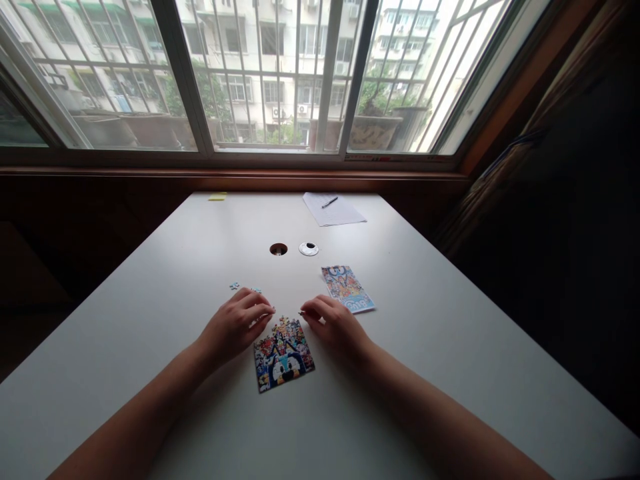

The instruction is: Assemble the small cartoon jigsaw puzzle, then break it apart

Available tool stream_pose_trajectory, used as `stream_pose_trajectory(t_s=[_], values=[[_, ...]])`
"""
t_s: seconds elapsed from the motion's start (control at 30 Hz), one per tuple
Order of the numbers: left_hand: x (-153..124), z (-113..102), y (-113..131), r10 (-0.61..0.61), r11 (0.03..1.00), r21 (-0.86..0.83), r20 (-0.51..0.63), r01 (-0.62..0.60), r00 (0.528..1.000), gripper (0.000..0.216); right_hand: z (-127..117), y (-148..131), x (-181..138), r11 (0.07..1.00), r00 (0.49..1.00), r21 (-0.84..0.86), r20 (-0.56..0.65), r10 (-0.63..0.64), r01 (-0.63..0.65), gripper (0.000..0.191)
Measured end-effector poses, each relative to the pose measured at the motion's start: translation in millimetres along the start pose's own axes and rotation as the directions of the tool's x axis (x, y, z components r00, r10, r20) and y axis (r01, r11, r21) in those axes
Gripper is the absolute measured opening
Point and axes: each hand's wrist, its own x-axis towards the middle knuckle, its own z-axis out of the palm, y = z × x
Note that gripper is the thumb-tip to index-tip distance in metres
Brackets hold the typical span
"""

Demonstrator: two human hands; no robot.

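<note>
Both hands rest on the table [450, 347]: left hand [235, 327] and right hand [335, 323], fingers curled loosely and gripping nothing I can make out, fingertips touching the far edge of the jigsaw puzzle [283, 353] between them.

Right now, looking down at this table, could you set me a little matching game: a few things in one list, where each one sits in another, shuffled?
Things:
1. jigsaw puzzle
2. pen
3. picture card
4. yellow sticky pad

Places:
A. far left edge of the table, near the window
B. between the left hand and the right hand
C. on the sheet of paper
D. just beyond the right hand

Pairs: 1-B, 2-C, 3-D, 4-A
</note>
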Motion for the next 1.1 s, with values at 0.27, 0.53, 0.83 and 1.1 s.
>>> stream_pose_trajectory(t_s=[0.27, 0.53, 0.83, 1.1], values=[[2.7, 4.4, 12.3, 0.078, 0.995, -0.054, -0.012, -0.078, 0.997, 0.017, -0.1, -8.2, 1.8, 0.991, 0.996, 0.103, -0.013, -0.088, 0.089, 0.007], [4.7, 4.7, 21.5, 0.112, 0.992, -0.058, -0.068, -0.116, 0.991, 0.016, -1.8, -20.2, 2.6, 0.978, 0.988, 0.14, -0.028, -0.149, 0.152, 0.008], [4.6, 4.1, 27.2, 0.12, 0.984, -0.122, -0.087, -0.13, 0.989, 0.009, 0.1, -24.6, 0.3, 0.972, 0.982, 0.142, -0.036, -0.185, 0.188, 0.01], [3.4, 2.9, 28.0, 0.118, 0.983, -0.131, -0.06, -0.125, 0.991, 0.011, 2.1, -20.2, -0.5, 0.969, 0.983, 0.166, -0.022, -0.181, 0.182, 0.008]])
